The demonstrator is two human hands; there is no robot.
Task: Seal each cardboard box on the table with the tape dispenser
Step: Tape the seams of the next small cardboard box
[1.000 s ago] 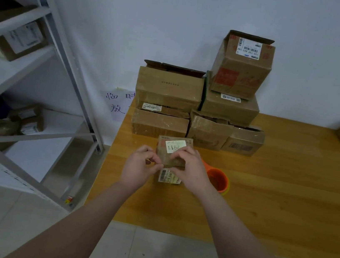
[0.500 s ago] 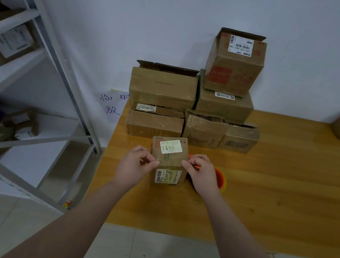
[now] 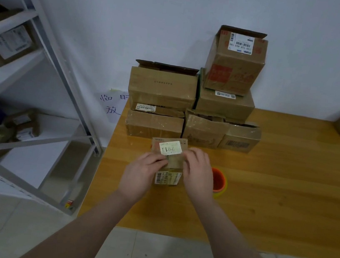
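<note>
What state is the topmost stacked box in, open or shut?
Open: the topmost box has a flap standing up at its top.

"2011" label on small box [image 3: 173, 161], "159 A03 160" on top box [image 3: 234, 70], "临", "放" on paper [image 3: 112, 107]

Brown cardboard boxes [image 3: 162, 88]; white barcode label [image 3: 241, 43]; orange tape roll [image 3: 218, 180]; honey-yellow wood-grain table [image 3: 287, 189]; grey shelving [image 3: 51, 46].

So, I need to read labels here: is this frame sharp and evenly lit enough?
Head view: dim, flat, bluish light; the wide-angle lens slants the shelf rack at left; the small box has a readable handwritten label; its barcode sticker is soft.
</note>
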